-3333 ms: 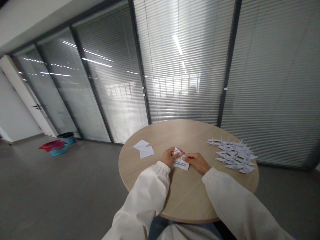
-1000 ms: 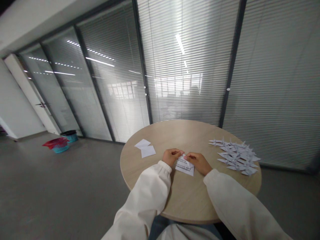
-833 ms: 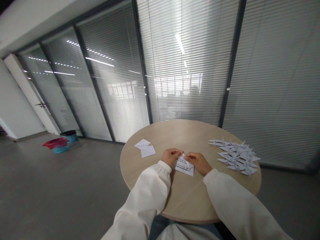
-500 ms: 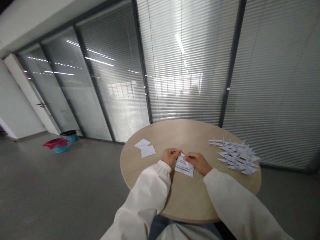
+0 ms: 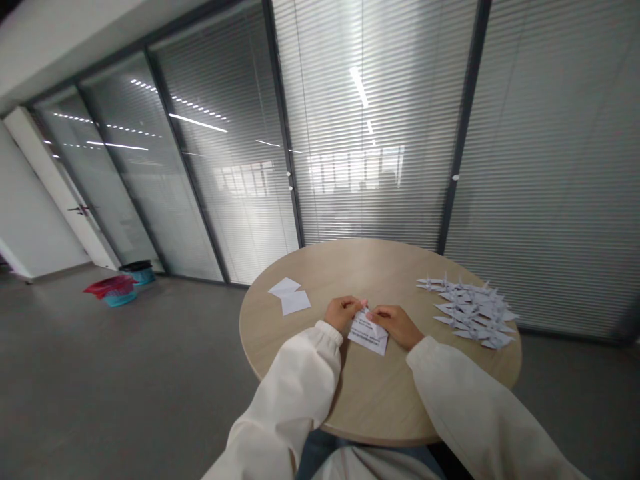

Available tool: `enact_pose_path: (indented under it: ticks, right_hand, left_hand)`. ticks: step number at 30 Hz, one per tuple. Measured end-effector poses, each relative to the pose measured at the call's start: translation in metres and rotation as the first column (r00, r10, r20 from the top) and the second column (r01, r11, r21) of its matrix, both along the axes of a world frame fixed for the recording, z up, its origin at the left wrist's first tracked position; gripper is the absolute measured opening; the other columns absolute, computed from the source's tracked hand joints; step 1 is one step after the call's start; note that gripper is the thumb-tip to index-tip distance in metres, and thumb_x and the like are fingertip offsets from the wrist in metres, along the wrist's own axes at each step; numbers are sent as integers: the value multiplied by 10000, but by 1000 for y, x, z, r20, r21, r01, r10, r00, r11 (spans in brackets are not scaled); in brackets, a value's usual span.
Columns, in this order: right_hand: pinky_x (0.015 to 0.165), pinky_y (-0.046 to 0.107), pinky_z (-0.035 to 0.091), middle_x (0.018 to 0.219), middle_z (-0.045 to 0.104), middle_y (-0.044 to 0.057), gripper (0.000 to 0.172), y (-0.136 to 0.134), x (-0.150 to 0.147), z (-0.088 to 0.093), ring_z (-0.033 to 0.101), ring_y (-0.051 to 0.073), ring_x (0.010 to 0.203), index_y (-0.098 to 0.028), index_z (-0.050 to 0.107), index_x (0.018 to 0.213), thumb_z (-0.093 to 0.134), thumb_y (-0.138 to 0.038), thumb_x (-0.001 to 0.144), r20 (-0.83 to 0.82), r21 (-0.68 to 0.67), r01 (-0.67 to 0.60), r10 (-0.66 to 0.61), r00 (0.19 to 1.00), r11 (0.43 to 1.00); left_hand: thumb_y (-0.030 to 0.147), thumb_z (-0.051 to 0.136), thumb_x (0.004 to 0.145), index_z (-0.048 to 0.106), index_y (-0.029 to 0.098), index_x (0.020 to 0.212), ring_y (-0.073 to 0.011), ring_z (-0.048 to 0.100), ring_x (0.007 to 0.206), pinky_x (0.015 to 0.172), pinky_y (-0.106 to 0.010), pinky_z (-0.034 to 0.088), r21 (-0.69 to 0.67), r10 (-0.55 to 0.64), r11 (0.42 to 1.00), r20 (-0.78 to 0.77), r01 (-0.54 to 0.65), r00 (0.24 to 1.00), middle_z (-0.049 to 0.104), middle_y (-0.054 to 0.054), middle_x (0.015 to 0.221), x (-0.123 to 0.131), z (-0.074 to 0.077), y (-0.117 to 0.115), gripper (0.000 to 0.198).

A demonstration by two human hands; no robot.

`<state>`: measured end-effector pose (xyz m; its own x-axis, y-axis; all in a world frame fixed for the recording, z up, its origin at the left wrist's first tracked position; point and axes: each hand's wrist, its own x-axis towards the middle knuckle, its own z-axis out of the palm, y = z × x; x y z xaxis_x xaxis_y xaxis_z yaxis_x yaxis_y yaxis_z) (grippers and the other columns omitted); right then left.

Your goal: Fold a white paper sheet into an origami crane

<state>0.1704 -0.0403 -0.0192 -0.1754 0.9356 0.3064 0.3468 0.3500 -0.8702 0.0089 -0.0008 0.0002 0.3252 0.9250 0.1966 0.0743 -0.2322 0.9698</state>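
Evidently, the left hand (image 5: 343, 313) and right hand (image 5: 399, 325) are pinching a white printed paper sheet (image 5: 368, 337) inside the near edge of a round wooden surface (image 5: 375, 407), seemingly shaping a fold; creasing is probably needing aligned edges.

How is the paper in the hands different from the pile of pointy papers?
The paper is one mostly flat piece; the pile is many spiky folded shapes. The paper shows dark printing; the pile shows no clear printing from here. The left hand and right hand pinch the paper; neither touches the pile. Both are white paper at the same round table.
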Motion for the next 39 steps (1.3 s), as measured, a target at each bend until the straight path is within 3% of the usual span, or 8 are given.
enact_pose_path:
  ticks: [5,16,22,30,39]
  right_hand:
    - [507,211,345,582,571,3,363,1,0,-1,470,107,532,-125,630,663,537,-461,764,11,12,-5,5,1000,1000]
    - [500,212,349,591,584,11,352,-1,-1,2,492,116,543,-129,625,664,516,-443,779,25,4,-16,16,1000,1000]
    - [537,221,379,615,595,18,380,0,0,1,510,127,573,-124,629,675,480,-451,799,37,24,-19,18,999,1000]
    - [558,223,389,632,610,22,352,0,1,1,532,135,595,-127,638,686,507,-438,784,44,9,-20,20,999,1000]
    - [561,226,392,623,607,22,359,-1,1,3,520,131,580,-130,628,675,504,-449,786,69,33,5,-7,998,999]
  left_hand:
    - [455,767,455,614,107,635,-83,485,429,421,-191,340,-75,-36,996,92,43,995,575,1,506,3,0,-4,421]
    - [455,725,539,585,111,623,-71,464,404,392,-178,321,25,18,1000,21,-18,1000,555,11,489,1,-1,-4,380]
    - [435,725,540,566,123,609,-82,500,434,415,-181,356,29,83,996,76,-86,994,557,14,497,0,2,-2,357]
    - [438,722,546,584,122,639,-82,493,416,410,-184,353,-12,69,998,95,-69,993,571,7,498,0,0,-1,358]
    - [473,701,566,579,117,642,-72,459,402,400,-178,318,38,91,995,39,-93,995,547,14,474,-2,-6,5,384]
